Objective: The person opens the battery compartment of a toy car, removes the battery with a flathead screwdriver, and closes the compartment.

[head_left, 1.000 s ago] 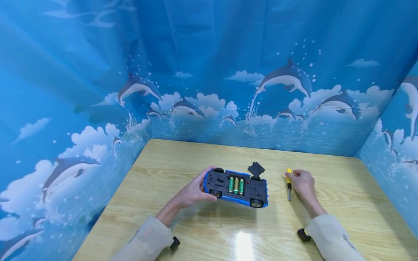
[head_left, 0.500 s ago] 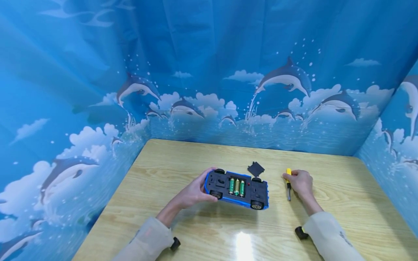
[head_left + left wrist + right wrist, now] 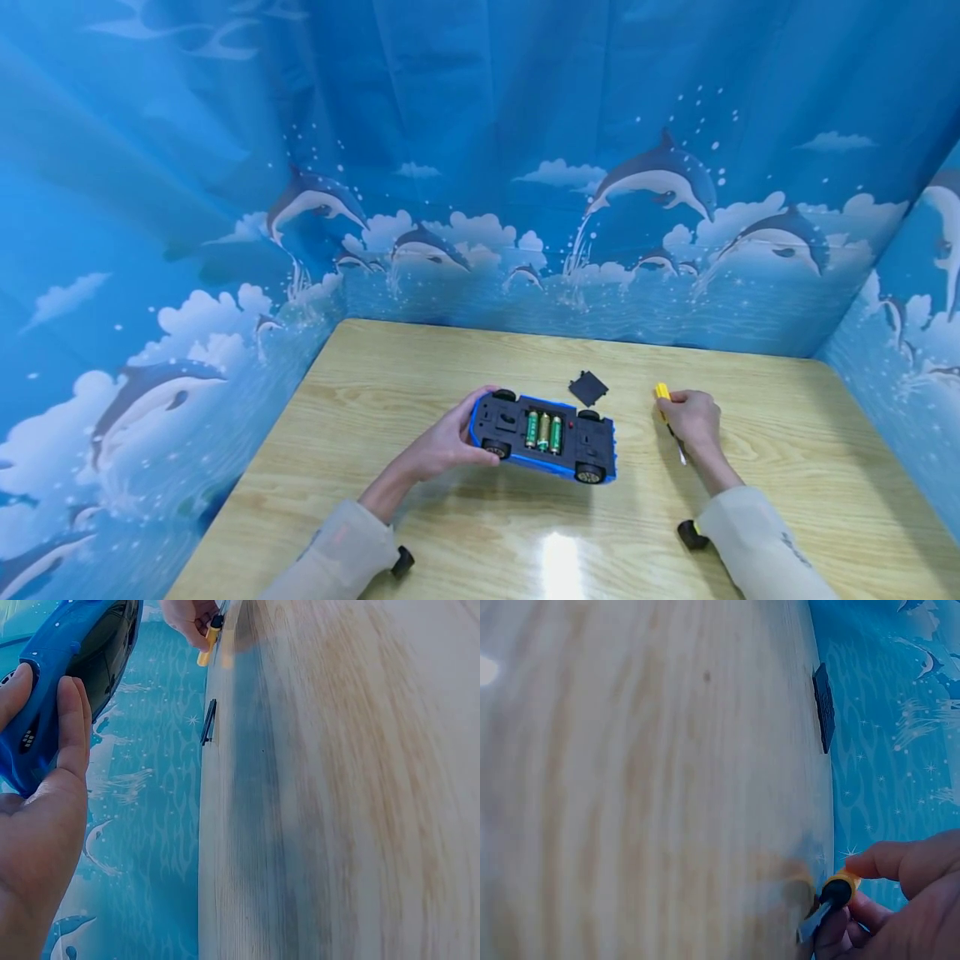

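My left hand point(image 3: 450, 435) grips one end of a blue toy car point(image 3: 543, 437), its black underside turned up toward the head view. Three green-and-gold batteries point(image 3: 543, 432) lie side by side in the car's uncovered compartment. In the left wrist view, thumb and fingers clasp the blue body point(image 3: 49, 682). To the right, my right hand point(image 3: 693, 419) pinches the yellow handle of a screwdriver point(image 3: 663, 398) between thumb and fingers, low over the table. Its metal shaft points toward me, as the right wrist view of the screwdriver point(image 3: 838, 891) also shows.
A square black battery cover point(image 3: 588, 388) lies on the wooden table point(image 3: 405, 358) behind the car, between the car and the screwdriver. Blue dolphin-print curtains point(image 3: 480, 167) hang along the table's back and sides.
The screwdriver has turned in my right hand, its tip swinging right toward the wrist. The right hand shifted slightly left earlier. The left hand and car have stayed almost still.
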The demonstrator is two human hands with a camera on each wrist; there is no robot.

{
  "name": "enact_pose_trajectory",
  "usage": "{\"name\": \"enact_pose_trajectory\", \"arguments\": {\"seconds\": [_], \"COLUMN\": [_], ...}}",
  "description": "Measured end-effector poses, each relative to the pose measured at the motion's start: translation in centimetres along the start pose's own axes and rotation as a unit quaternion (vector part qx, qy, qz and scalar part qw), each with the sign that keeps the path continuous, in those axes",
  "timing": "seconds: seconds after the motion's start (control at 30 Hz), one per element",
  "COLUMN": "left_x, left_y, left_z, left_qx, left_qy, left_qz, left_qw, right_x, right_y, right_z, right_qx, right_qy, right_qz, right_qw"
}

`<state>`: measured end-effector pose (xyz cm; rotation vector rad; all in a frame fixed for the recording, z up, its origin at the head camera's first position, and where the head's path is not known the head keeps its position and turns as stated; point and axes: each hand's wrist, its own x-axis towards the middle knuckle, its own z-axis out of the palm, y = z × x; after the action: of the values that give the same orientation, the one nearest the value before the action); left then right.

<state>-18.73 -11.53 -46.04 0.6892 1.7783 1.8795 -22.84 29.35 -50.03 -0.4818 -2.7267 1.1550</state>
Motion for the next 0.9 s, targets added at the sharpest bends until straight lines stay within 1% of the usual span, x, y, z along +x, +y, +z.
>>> {"name": "enact_pose_trajectory", "arguments": {"seconds": [0.17,0.3,0.4,0.6,0.9], "left_x": [-0.1,-0.1,-0.1,-0.1,-0.1], "left_y": [0.0,0.0,0.0,0.0,-0.1], "left_z": [0.0,-0.1,-0.1,0.1,0.4], "left_qx": [-0.002,-0.002,-0.002,-0.007,-0.005], "left_qy": [0.002,0.002,0.002,0.001,0.003], "left_qz": [-0.001,-0.004,-0.006,-0.007,-0.015], "left_qw": [1.0,1.0,1.0,0.9999,0.9999], "right_x": [-0.1,-0.3,-0.6,-1.3,-2.8], "right_y": [-0.2,-0.5,-0.9,-2.2,-4.9], "right_z": [-0.3,-0.6,-0.9,-1.8,-3.4], "right_qx": [0.046,0.086,0.114,0.166,0.249], "right_qy": [-0.001,-0.009,-0.009,-0.014,-0.037], "right_qz": [0.03,0.055,0.065,0.075,0.072], "right_qw": [0.9985,0.9948,0.9913,0.9831,0.9652]}}
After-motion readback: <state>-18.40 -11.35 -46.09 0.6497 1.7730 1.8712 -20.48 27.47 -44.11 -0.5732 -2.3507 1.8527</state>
